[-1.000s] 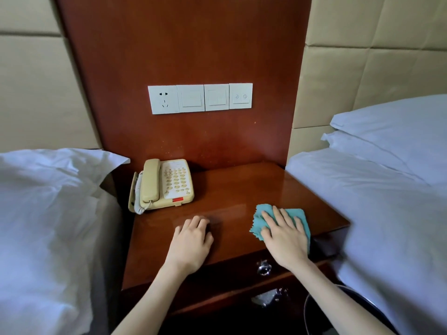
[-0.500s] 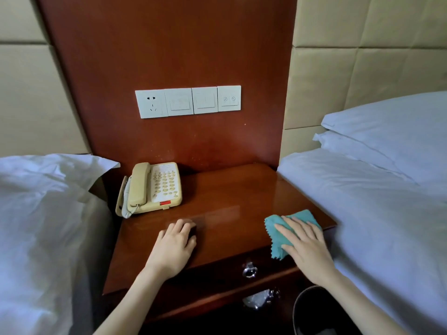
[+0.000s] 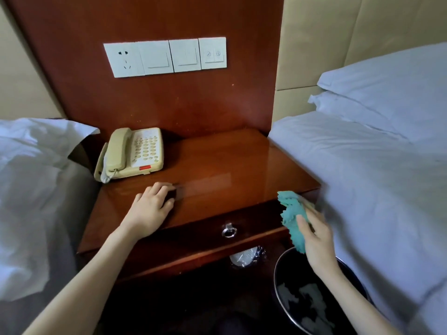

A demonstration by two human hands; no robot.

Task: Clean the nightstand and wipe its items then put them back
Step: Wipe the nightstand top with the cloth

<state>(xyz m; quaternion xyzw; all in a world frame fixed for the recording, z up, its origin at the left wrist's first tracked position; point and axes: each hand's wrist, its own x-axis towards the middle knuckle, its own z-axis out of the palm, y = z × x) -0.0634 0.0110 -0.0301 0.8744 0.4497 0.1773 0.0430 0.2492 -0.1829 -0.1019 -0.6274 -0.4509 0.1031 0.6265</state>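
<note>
The left hand [image 3: 151, 209] lies flat, fingers spread, near the nightstand's [image 3: 242, 165] front edge. The right hand [image 3: 314, 234] pinches the teal cloth [image 3: 291, 218] beyond the front right corner. The telephone [image 3: 135, 153] sits at the back left corner.

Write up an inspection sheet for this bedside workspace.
Surface: glossy reddish-brown wooden nightstand top, no debris visible.
Job's things: beige corded push-button telephone at back left corner; crumpled teal cleaning cloth off the front right edge, above a round black waste bin.
Clutter: crinkled clear plastic under the drawer.
Grippers: left hand resting on the top, holding nothing; right hand gripping the cloth.
Cables: coiled handset cord at the telephone's left.
Surroundings: white beds either side; white wall socket and switch panel; metal ring drawer pull.
</note>
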